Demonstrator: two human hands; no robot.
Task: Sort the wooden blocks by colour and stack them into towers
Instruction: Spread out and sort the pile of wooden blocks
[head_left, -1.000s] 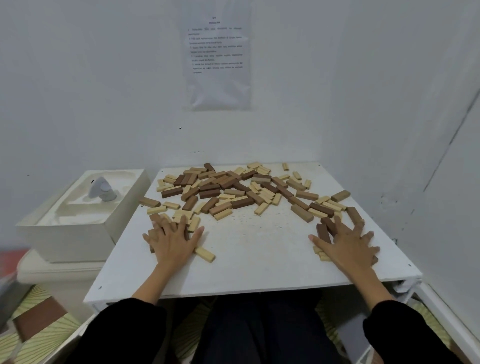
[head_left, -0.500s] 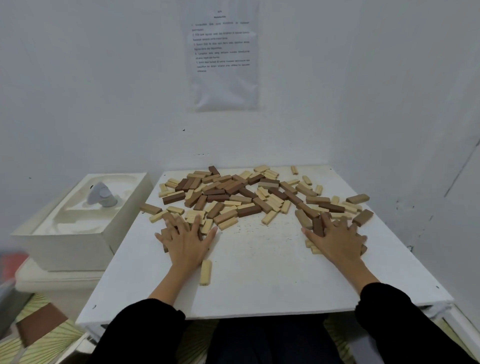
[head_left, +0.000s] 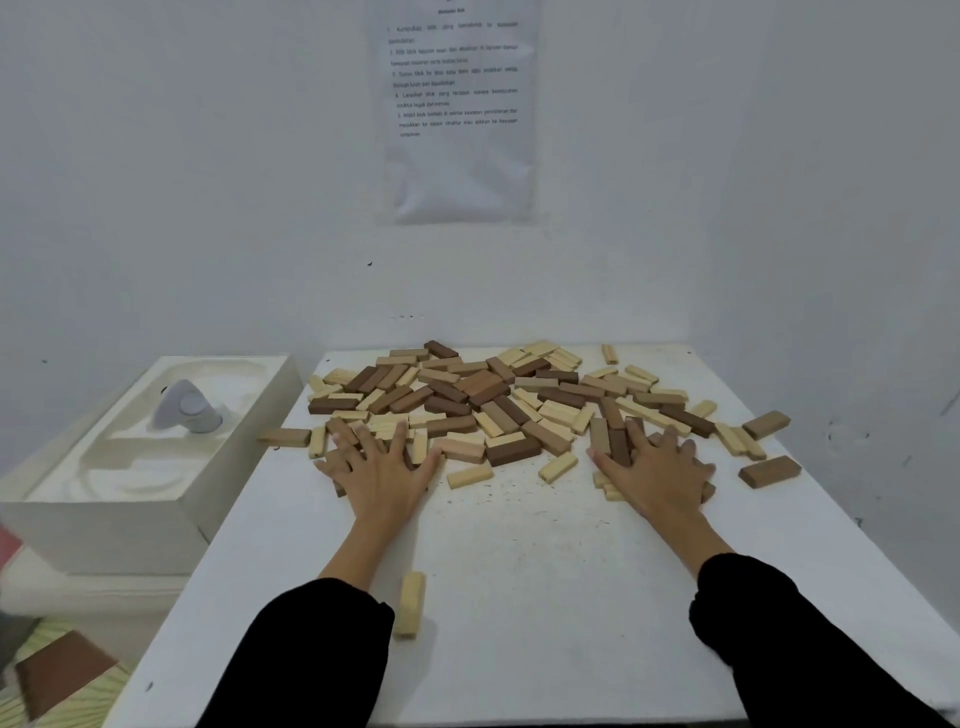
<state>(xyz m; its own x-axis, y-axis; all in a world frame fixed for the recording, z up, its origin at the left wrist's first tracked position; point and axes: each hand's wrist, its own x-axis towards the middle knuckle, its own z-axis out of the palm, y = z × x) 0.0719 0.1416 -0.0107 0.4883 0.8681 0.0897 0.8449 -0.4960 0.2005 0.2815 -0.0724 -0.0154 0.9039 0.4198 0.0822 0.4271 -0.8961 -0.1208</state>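
Note:
A jumbled pile of wooden blocks (head_left: 483, 400) in pale, mid-brown and dark brown lies flat across the far half of the white table (head_left: 545, 597). My left hand (head_left: 382, 470) lies flat with spread fingers, pressing on blocks at the pile's near left edge. My right hand (head_left: 657, 473) lies flat the same way on blocks at the near right edge, partly hiding a few. One pale block (head_left: 410, 604) lies alone near my left sleeve. Two brown blocks, one (head_left: 769, 471) nearer and one (head_left: 765, 424) farther, sit apart at the right.
A white foam box (head_left: 130, 467) with a grey object (head_left: 184, 408) in it stands left of the table, touching its edge. One brown block (head_left: 284, 436) overhangs the table's left edge. White walls close the back and right; a printed sheet (head_left: 457, 109) hangs on the back wall.
Both hands have slid forward, away from me, pushing the near blocks in toward the pile. The lone pale block stayed behind near my left sleeve.

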